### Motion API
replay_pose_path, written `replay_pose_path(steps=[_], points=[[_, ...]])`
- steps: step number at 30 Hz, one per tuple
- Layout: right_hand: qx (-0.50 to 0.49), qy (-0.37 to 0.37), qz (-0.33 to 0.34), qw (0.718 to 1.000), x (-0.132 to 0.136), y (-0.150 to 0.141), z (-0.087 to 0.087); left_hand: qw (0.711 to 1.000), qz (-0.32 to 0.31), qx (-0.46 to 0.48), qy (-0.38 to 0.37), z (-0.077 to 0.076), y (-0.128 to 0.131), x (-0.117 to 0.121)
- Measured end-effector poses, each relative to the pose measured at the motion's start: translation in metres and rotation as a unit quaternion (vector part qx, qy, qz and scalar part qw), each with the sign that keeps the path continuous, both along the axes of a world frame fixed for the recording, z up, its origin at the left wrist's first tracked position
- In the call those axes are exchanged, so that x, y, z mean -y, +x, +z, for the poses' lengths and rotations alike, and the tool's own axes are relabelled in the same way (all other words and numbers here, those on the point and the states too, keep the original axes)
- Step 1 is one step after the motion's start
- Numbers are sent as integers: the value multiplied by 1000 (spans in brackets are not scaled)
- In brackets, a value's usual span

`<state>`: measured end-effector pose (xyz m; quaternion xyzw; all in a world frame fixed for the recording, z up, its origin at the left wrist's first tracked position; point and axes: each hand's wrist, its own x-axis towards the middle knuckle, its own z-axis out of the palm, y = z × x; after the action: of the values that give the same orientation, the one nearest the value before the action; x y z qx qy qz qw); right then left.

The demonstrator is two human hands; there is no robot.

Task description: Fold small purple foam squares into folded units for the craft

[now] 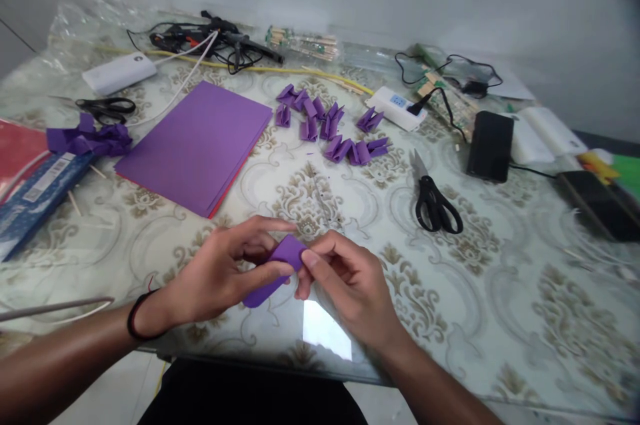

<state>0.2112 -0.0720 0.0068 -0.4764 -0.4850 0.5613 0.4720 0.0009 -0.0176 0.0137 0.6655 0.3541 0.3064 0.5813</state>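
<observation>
Between my two hands, low over the near part of the table, is a small strip of purple paper [289, 250]. My left hand [235, 265] pinches it from the left, the thumb lying across its face. At its right corner, the thumb and forefinger of my right hand [345, 272] grip the same strip. Past my hands lie several folded purple paper pieces [333, 124] in a loose group. A stack of purple paper sheets [197, 142], with red showing beneath, rests to the left of them.
Black-handled scissors [436, 205] lie to the right; a second pair [107, 107] is at the left by crumpled purple scraps [87, 137]. A white power strip [397, 108], a black phone-like block [491, 145] and cables [240, 45] stand farther back. A blue packet [43, 195] lies left.
</observation>
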Motion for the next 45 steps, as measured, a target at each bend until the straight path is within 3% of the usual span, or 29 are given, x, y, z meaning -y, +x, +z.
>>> replay_pose_path(steps=[5, 13, 20, 30, 36, 45], points=[[-19, -20, -21, 999, -4, 3, 2, 999, 34, 12, 6, -6, -2, 0], [45, -1, 9, 999, -4, 3, -2, 994, -26, -35, 105, 1, -1, -6], [73, 79, -25, 994, -3, 3, -2, 994, 2, -78, 71, 5, -2, -7], [34, 76, -82, 993, -4, 12, -2, 990, 16, -100, 100, 10, -13, -22], [100, 89, -55, 989, -9, 11, -2, 981, 13, -107, 158, 11, -15, -24], [155, 128, -6, 979, -7, -1, -7, 982, -41, -100, 152, 3, -5, -10]])
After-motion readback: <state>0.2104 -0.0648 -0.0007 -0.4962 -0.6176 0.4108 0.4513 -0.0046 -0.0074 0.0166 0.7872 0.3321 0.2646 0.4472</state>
